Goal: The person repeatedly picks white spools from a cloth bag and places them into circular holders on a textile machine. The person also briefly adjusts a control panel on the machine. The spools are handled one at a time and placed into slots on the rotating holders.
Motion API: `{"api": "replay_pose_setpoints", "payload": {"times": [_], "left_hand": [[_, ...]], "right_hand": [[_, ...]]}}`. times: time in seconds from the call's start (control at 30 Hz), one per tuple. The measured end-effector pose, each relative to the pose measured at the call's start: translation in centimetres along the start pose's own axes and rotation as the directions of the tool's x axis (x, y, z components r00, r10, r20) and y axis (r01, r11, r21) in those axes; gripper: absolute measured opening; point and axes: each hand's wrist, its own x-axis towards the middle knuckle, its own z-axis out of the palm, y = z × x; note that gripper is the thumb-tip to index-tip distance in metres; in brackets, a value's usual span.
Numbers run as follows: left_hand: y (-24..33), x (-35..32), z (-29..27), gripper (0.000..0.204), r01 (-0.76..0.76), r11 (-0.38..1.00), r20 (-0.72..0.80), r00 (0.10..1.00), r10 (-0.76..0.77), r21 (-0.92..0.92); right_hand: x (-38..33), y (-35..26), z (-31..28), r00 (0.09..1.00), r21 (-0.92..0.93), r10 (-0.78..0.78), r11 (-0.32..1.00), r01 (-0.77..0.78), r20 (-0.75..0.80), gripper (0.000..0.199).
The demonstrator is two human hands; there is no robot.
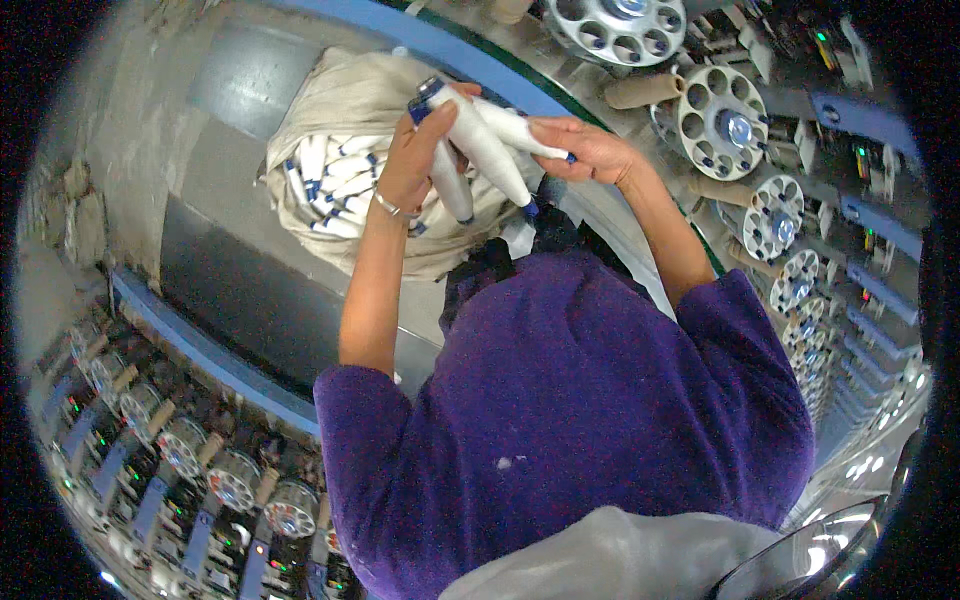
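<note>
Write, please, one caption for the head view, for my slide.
The left hand and right hand hold white, blue-tipped bobbins over a cloth sack of similar bobbins, beside holed metal wheels.

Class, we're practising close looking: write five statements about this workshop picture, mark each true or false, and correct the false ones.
1. The left hand holds white bobbins. True.
2. The right hand is empty. False: its fingers are on a bobbin's narrow end.
3. The cloth sack is tied shut. False: it is open, showing more bobbins inside.
4. The person wears a purple shirt. True.
5. The bracelet is on the right wrist. False: it is on the left.
</note>
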Motion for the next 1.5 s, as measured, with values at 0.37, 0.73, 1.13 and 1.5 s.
{"api": "replay_pose_setpoints", "payload": {"times": [0.37, 0.73, 1.13, 1.5], "left_hand": [[-6.7, 8.3, 14.3, 0.031, 0.327, 0.942, 0.063, 0.941, -0.332, 0.072], [-12.2, 15.6, 28.0, 0.046, 0.217, 0.899, 0.058, 0.964, -0.258, 0.379], [-15.8, 18.6, 29.3, 0.03, 0.15, 0.968, 0.125, 0.976, -0.178, 0.201], [-13.1, 19.8, 26.5, 0.033, 0.241, 0.94, 0.285, 0.908, -0.307, 0.243]], "right_hand": [[-20.1, 7.4, -10.4, 0.646, 0.305, -0.486, 0.607, 0.734, -0.589, 0.031], [-20.8, 10.3, -14.5, 0.797, 0.728, 0.121, 0.506, 0.463, -0.591, 0.039], [-18.7, 8.8, -16.1, 0.476, -0.642, -0.582, 0.765, 0.045, -0.66, 0.034], [-17.2, 8.4, -12.4, 0.236, -0.465, -0.597, 0.77, 0.436, -0.767, 0.032]]}}
